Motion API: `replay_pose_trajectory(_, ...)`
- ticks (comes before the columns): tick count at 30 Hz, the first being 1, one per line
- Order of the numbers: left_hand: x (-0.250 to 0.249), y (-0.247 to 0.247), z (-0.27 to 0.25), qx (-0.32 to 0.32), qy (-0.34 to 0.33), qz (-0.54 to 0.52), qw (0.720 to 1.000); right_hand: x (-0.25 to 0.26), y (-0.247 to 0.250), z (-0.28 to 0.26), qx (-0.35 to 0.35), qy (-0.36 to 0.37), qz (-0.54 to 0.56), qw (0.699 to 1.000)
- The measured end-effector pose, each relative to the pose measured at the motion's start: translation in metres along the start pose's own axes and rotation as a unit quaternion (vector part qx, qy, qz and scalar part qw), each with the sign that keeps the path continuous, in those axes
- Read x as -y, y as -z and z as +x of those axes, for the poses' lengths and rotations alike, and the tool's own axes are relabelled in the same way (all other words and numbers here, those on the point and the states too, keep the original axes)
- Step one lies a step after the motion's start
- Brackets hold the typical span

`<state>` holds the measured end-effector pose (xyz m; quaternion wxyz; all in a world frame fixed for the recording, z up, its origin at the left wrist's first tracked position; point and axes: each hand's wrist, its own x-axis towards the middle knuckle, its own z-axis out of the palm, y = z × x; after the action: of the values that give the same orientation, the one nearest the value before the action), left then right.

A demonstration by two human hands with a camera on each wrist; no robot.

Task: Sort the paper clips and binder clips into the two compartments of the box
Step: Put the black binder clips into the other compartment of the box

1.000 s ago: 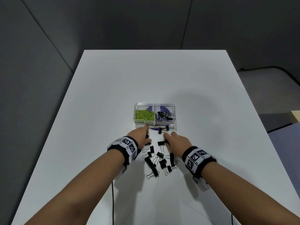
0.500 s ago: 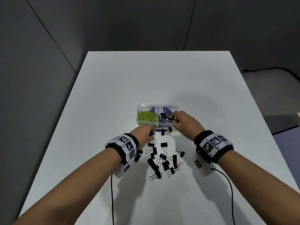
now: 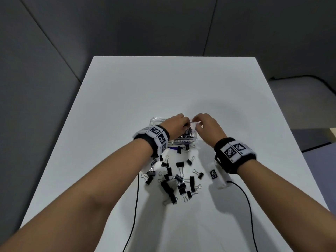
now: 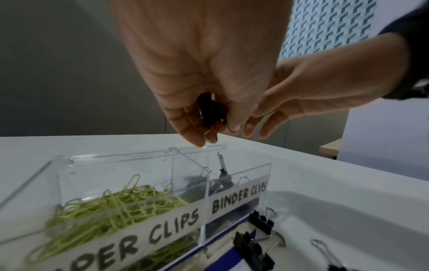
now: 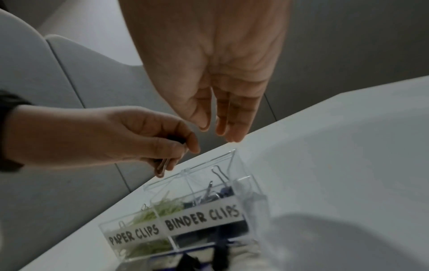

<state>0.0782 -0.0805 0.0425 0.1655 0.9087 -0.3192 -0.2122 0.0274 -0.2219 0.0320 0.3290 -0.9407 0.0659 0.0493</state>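
A white table [image 3: 118,106] stands among grey walls [image 3: 54,33]. The box [image 4: 243,197] reads "PAPER CLIPS", "BINDER CLIPS". The left hand [image 4: 204,77] pinches a binder clip [image 4: 210,111]; the right hand [image 5: 220,73] hangs relaxed, holding nothing.

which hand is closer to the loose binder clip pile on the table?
Neither clearly. Both hands are up at the box, past the pile. Left hand pinches a binder clip above the box; right hand hovers open beside it.

- Both hands, left hand [image 3: 175,124] and right hand [image 3: 207,124], are crowding the space above the box [image 3: 182,140].
- Loose binder clips [image 3: 174,180] are cluttering the near tabletop [image 3: 163,88]; its far half is lying open.
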Motion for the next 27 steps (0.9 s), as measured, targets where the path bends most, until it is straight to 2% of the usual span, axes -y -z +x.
replay_pose_trajectory(3,-0.003,-0.008,0.007,0.014,-0.028,0.037,0.999,-0.018,0.004,-0.022,0.013,-0.006,-0.062,0.998)
replay_pose_trajectory(7,0.000,-0.014,0.004,0.012,-0.061,0.115,0.991,-0.036,-0.004,-0.059,0.113,0.010,-0.126,0.985)
replay_pose_trajectory(11,0.002,-0.024,-0.013,-0.028,-0.114,0.165,0.979,-0.052,-0.022,-0.085,0.186,0.069,-0.232,0.952)
replay_pose_trajectory(14,0.010,-0.039,-0.035,-0.002,-0.142,0.202,0.969,-0.059,-0.034,-0.099,0.193,0.143,-0.298,0.924)
replay_pose_trajectory(16,0.012,-0.047,-0.046,-0.001,-0.164,0.246,0.955,-0.063,-0.041,-0.104,0.190,0.156,-0.341,0.907)
replay_pose_trajectory(19,0.007,-0.062,-0.050,0.022,-0.190,0.272,0.943,-0.061,-0.049,-0.108,0.160,0.178,-0.364,0.900)
replay_pose_trajectory(21,0.005,-0.072,-0.048,0.043,-0.170,0.272,0.946,-0.060,-0.053,-0.110,0.136,0.183,-0.371,0.900)
replay_pose_trajectory(25,0.004,-0.083,-0.040,0.064,-0.088,0.255,0.961,-0.060,-0.057,-0.109,0.121,0.164,-0.369,0.907)
replay_pose_trajectory(27,0.002,-0.086,-0.037,0.061,-0.070,0.233,0.968,-0.052,-0.055,-0.109,0.121,0.149,-0.356,0.915)
